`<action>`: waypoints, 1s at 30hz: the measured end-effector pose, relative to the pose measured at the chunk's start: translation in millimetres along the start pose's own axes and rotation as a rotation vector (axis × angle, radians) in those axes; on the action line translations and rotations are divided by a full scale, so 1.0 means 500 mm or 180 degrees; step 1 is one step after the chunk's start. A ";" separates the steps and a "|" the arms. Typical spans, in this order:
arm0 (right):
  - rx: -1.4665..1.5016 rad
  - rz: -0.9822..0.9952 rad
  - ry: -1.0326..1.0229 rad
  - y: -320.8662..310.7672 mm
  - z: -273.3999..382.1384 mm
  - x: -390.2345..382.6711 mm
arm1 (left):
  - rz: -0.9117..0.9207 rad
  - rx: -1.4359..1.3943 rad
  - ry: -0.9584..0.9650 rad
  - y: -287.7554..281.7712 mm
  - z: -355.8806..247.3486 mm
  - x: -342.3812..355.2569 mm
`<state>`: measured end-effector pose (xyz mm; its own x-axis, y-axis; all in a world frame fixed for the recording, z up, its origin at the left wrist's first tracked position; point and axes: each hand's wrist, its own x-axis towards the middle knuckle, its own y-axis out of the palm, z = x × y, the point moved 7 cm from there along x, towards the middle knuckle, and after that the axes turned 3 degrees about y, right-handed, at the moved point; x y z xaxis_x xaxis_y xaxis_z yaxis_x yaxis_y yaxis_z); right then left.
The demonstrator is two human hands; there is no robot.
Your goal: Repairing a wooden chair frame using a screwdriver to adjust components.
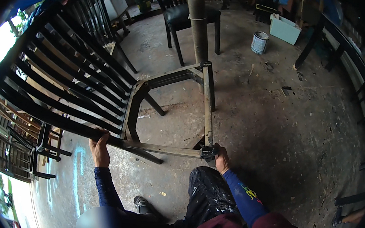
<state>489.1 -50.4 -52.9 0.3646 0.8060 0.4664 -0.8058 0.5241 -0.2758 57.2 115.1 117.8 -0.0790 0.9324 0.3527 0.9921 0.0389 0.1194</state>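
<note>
Head view, clock directions from picture centre:

1. Black wooden slat-back chair (132, 107): main item, spans 11 down to 5 o'clock. Backrest leans out to 10; seat frame sits around the centre, an open ring with worn brown upper edges, floor showing through. Can't tell if all legs touch down.
2. Left hand (100, 151): between 8 and 9 o'clock, closed round the near back post where it meets the seat frame.
3. Right hand (222, 159): 5 o'clock, fingers curled on the black near front corner of the frame; fingertips partly hidden.
4. Round grey-brown post (200, 34): just past 12, beyond the far front corner.
5. Black chair with padded seat (179, 23): 12 o'clock, behind the post.
6. Open metal paint can (259, 43) at 2 o'clock, just beside a pale rectangular box (286, 30).
7. Stained concrete floor (281, 149) underneath; light-blue streaks (76, 175) at 8 o'clock.
</note>
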 end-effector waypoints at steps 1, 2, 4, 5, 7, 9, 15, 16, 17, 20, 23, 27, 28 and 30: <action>0.0103 -0.0040 -0.0011 -0.004 0.013 0.008 | 0.0028 -0.0151 -0.0049 0.002 0.002 -0.001; -0.0023 -0.0032 -0.0001 -0.008 0.022 0.013 | 0.0084 -0.0175 -0.0040 0.004 0.001 -0.002; 0.0014 0.0035 0.0071 -0.013 0.031 0.022 | 0.0028 -0.0193 -0.0134 0.005 0.008 -0.007; 0.0230 0.0269 0.0246 -0.006 0.026 0.025 | 0.0058 -0.0151 -0.0146 0.008 0.011 -0.008; 0.0346 0.0571 0.0533 0.004 0.010 0.025 | -0.0154 -0.0130 -0.0034 0.004 0.014 -0.012; 0.0529 0.0566 0.0313 0.005 0.010 0.027 | -0.0240 -0.0041 0.0011 0.003 0.017 -0.011; 0.0559 0.0450 0.0062 0.008 -0.001 0.022 | -0.0880 0.0782 -0.0633 -0.034 0.031 -0.018; 0.0613 0.0420 0.0092 0.007 -0.002 0.024 | -0.1036 0.0900 -0.0745 -0.041 0.030 -0.019; 0.0671 0.0534 0.0209 0.012 -0.004 0.019 | -0.0982 0.1033 -0.0660 -0.037 0.025 -0.017; 0.0688 0.0540 0.0268 0.013 -0.007 0.026 | -0.1052 0.1023 -0.0697 -0.032 0.031 -0.012; 0.0488 0.0531 0.0142 0.015 -0.005 0.029 | -0.1109 0.1175 -0.0418 -0.028 0.025 -0.010; 0.0350 0.0604 0.0109 0.019 -0.011 0.025 | -0.1076 0.1139 -0.0209 -0.022 0.024 -0.015; 0.0392 0.0623 0.0270 0.020 -0.020 0.023 | -0.1079 0.1176 -0.0171 -0.021 0.022 -0.016; 0.0363 0.0605 0.0110 0.019 -0.015 0.023 | -0.1108 0.1194 -0.0128 -0.017 0.019 -0.020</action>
<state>489.1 -33.9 -56.4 0.2153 0.8973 0.3853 -0.9084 0.3288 -0.2583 50.2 108.8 104.2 -0.4143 0.8541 0.3143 0.8750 0.4688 -0.1205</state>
